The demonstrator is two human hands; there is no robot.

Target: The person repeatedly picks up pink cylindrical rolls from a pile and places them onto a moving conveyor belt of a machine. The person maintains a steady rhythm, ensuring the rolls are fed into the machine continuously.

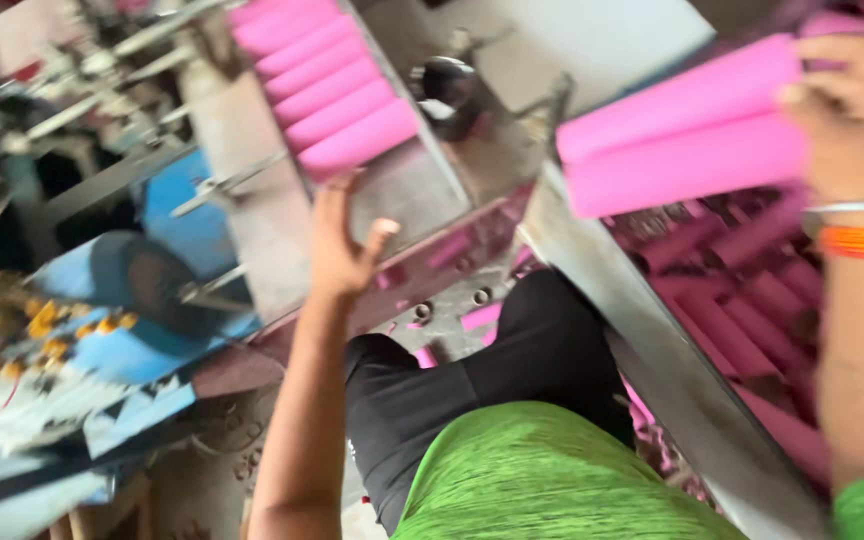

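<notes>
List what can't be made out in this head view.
- Right hand: cut by the right edge; its grip on the pink tubes is partly hidden.
- Left hand: motion-blurred; contact with the metal tray unclear.
- Machine parts, upper left: too blurred to identify.

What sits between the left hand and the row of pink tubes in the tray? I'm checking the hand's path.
In the head view, only bare metal tray floor lies between the left hand and the pink tubes.
</notes>
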